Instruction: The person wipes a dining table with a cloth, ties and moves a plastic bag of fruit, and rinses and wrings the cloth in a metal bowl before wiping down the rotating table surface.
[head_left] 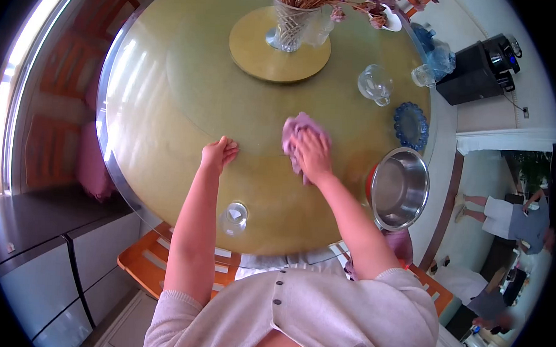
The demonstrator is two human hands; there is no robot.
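My right hand [314,153] presses down on a crumpled pinkish-purple cloth [300,126] that lies on the round glass-topped table [167,162]. Parts of the cloth stick out above and to the left of the fingers. To the left, my left hand [220,153] rests at the table surface with its fingers curled in, and nothing shows in it. A small clear glass [234,218] stands below it, near the table's front edge. Beside my right forearm is a shiny steel bowl [400,188] with a red outside.
A round raised turntable [252,48] carries a glass vase [294,25] of dried flowers. On the right are a glass teapot [375,85], a blue glass dish [411,125], a large clear bottle [441,61] and a black machine [478,70]. Two people are in the background.
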